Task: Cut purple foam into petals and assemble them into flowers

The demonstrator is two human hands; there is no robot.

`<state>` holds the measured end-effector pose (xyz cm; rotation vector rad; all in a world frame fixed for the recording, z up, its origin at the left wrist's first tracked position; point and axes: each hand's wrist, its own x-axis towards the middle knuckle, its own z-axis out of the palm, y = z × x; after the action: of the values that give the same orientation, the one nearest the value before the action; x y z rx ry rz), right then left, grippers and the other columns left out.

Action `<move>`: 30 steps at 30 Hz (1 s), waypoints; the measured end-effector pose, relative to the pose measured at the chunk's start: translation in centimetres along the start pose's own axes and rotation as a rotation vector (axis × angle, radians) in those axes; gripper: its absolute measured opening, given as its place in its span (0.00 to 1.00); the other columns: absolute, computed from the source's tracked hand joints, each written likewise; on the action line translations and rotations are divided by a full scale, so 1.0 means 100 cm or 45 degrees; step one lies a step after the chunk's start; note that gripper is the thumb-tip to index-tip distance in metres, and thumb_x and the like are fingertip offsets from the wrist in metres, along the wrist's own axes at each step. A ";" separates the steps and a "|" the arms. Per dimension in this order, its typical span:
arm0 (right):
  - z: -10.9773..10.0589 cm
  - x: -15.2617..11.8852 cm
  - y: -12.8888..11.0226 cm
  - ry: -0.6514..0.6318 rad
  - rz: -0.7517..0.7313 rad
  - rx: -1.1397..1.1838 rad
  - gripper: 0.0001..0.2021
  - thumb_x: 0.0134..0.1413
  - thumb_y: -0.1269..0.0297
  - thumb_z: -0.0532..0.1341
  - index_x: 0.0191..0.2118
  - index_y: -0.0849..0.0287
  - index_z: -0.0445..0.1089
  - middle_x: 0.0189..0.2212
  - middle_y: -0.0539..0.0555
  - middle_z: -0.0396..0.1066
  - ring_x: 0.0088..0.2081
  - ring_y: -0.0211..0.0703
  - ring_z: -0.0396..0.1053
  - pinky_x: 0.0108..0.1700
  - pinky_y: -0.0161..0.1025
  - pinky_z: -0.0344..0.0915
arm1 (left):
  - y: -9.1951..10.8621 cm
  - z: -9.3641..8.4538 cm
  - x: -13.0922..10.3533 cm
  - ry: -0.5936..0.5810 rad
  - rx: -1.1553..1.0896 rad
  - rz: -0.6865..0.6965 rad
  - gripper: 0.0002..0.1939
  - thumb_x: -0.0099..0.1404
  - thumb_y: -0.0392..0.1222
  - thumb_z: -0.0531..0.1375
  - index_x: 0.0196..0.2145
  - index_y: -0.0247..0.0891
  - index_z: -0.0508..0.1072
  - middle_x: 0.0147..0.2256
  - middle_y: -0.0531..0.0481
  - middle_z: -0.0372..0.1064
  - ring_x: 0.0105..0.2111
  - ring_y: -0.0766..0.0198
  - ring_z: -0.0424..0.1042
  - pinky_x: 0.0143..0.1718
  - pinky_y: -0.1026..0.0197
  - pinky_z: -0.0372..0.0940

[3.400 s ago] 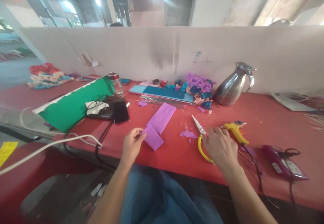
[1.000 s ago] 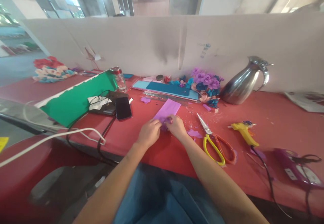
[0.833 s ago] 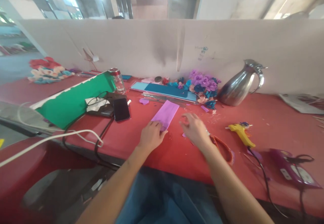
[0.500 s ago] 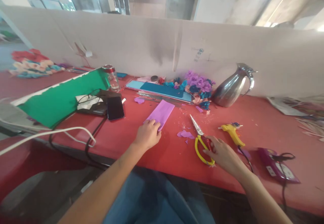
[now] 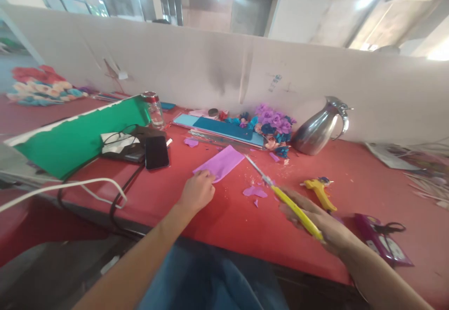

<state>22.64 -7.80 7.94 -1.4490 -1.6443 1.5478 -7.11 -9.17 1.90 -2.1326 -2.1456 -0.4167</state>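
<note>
My left hand (image 5: pixel 199 189) pinches the near left end of a purple strip of folded paper (image 5: pixel 224 161) over the red table. Yellow-handled scissors (image 5: pixel 294 209) are gripped in my right hand (image 5: pixel 310 219), seen edge-on, their blades pointing up and left. The tip is close to the right corner of the purple paper. Whether the blades are apart cannot be made out. Purple scraps (image 5: pixel 255 191) lie on the table between my hands.
Beyond the paper lie blue sheets (image 5: pixel 224 130) and paper flowers (image 5: pixel 275 120). A steel jug (image 5: pixel 317 130) stands at the back right, near a yellow glue gun (image 5: pixel 320 193) and a purple box (image 5: pixel 382 242). A phone (image 5: pixel 156 152), glass jar (image 5: pixel 154 111) and green board (image 5: pixel 84 134) are left.
My right hand has lifted the scissors off the table and turned them edge-on, their tip nearer the paper. My left hand has swung the purple strip clockwise.
</note>
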 end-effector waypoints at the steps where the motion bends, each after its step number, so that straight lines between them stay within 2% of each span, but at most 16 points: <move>1: 0.007 -0.005 -0.005 -0.106 0.091 0.097 0.29 0.43 0.48 0.66 0.52 0.52 0.67 0.38 0.55 0.71 0.37 0.44 0.69 0.34 0.36 0.65 | -0.008 0.000 -0.003 0.012 -0.010 0.004 0.12 0.55 0.30 0.53 0.33 0.40 0.73 0.38 0.42 0.71 0.40 0.53 0.70 0.34 0.56 0.65; 4: 0.029 -0.014 -0.013 -0.390 0.257 0.283 0.25 0.43 0.45 0.66 0.45 0.54 0.70 0.28 0.50 0.67 0.28 0.37 0.65 0.29 0.33 0.61 | -0.026 -0.002 -0.008 0.052 -0.098 0.033 0.12 0.56 0.30 0.52 0.34 0.40 0.73 0.38 0.44 0.72 0.41 0.55 0.70 0.40 0.57 0.65; 7: 0.049 -0.014 -0.011 -0.518 0.351 0.397 0.21 0.45 0.45 0.65 0.39 0.56 0.71 0.26 0.50 0.66 0.26 0.35 0.65 0.28 0.31 0.61 | -0.033 -0.003 -0.011 0.080 -0.198 0.055 0.12 0.56 0.31 0.52 0.33 0.40 0.72 0.36 0.46 0.72 0.39 0.56 0.71 0.41 0.57 0.64; 11: 0.065 -0.002 -0.011 -0.478 0.531 0.514 0.19 0.48 0.45 0.63 0.37 0.57 0.69 0.25 0.49 0.66 0.23 0.35 0.64 0.23 0.31 0.59 | -0.032 0.000 -0.013 0.127 -0.260 -0.011 0.12 0.56 0.31 0.53 0.34 0.40 0.73 0.37 0.46 0.72 0.40 0.56 0.71 0.43 0.58 0.65; 17: 0.075 0.021 -0.026 -0.476 0.617 0.584 0.17 0.51 0.47 0.61 0.34 0.58 0.66 0.25 0.49 0.64 0.21 0.33 0.62 0.16 0.26 0.51 | -0.034 0.008 -0.016 0.169 -0.293 0.005 0.13 0.56 0.31 0.53 0.36 0.40 0.73 0.39 0.45 0.73 0.44 0.55 0.71 0.47 0.57 0.65; 21: 0.083 0.028 -0.029 -0.544 0.605 0.587 0.18 0.50 0.46 0.62 0.32 0.59 0.65 0.25 0.48 0.64 0.20 0.31 0.60 0.16 0.25 0.49 | -0.032 0.006 -0.017 0.159 -0.249 -0.012 0.14 0.56 0.32 0.54 0.39 0.39 0.73 0.41 0.44 0.73 0.45 0.55 0.71 0.47 0.58 0.65; 26: 0.087 0.029 -0.025 -0.544 0.631 0.517 0.20 0.51 0.46 0.60 0.28 0.60 0.64 0.22 0.47 0.60 0.18 0.30 0.58 0.15 0.26 0.48 | -0.025 0.004 -0.017 0.104 -0.139 -0.028 0.14 0.59 0.39 0.56 0.43 0.41 0.72 0.43 0.44 0.72 0.44 0.52 0.70 0.40 0.57 0.66; 30: 0.086 0.031 -0.024 -0.554 0.635 0.489 0.19 0.51 0.46 0.60 0.28 0.60 0.63 0.21 0.47 0.60 0.17 0.29 0.57 0.15 0.25 0.48 | -0.025 0.006 -0.016 0.071 -0.046 0.027 0.14 0.61 0.34 0.52 0.41 0.43 0.74 0.43 0.45 0.72 0.43 0.55 0.70 0.39 0.59 0.65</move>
<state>13.29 -8.35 6.91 -1.4387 -1.1249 2.4421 -9.47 -10.50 0.59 -2.1337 -2.0996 -0.5104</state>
